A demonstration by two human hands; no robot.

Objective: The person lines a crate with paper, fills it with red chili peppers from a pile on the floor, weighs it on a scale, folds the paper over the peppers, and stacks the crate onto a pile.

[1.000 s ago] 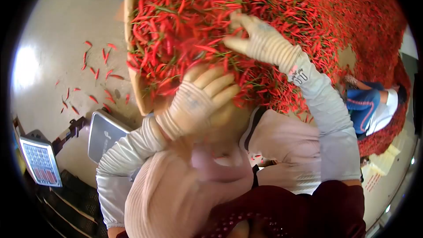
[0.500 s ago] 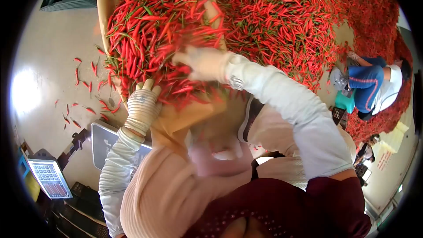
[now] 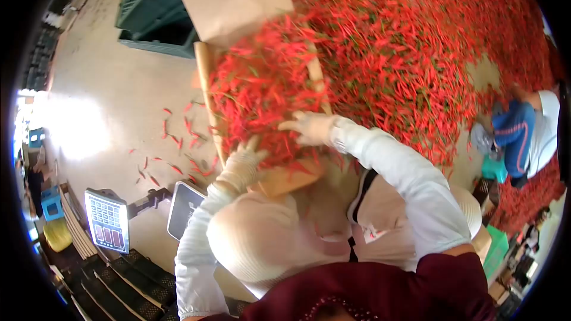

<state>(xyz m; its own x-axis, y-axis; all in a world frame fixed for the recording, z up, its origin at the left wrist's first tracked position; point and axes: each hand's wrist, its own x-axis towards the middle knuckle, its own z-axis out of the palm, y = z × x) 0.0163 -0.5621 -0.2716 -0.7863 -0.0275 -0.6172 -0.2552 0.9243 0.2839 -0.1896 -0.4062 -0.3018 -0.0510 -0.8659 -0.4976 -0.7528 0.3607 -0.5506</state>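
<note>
Red chilli peppers (image 3: 262, 86) on brown paper (image 3: 235, 0).
My left hand (image 3: 242, 164) and right hand (image 3: 312, 128) are at the near edge, fingers apart.

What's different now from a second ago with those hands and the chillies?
The left hand has moved left, to the cardboard box's near left corner; the right hand has drawn toward the person's lap. Blur hides whether either took or released any red chillies. The camera's view has shifted too. The scale's keypad display and the big chilli heap look unchanged.
</note>
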